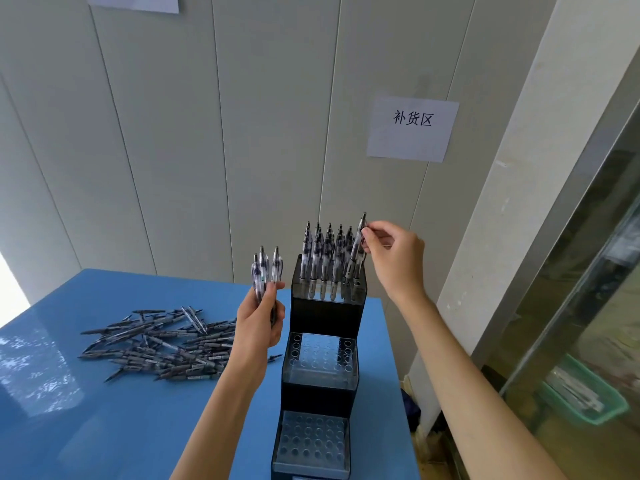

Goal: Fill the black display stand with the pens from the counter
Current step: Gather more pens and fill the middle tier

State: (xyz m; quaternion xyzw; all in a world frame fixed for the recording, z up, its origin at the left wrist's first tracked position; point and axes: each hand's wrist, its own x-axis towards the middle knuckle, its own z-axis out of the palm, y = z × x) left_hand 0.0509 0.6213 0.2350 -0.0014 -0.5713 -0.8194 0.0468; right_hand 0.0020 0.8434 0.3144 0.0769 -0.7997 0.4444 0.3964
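Top tier of the black display stand (325, 341) nearly full: right hand (394, 258) pinches 1 pen (356, 247) over a hole, left hand (259, 320) clasps 3 spare pens (265, 271); next, seat it straight

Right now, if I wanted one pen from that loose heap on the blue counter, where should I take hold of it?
Probably pinch a pen at the heap's near edge by the middle of its barrel, coming from above. The pens lie flat and crisscrossed on the counter, so ends are often trapped under neighbours, while an outlying pen has its barrel exposed.
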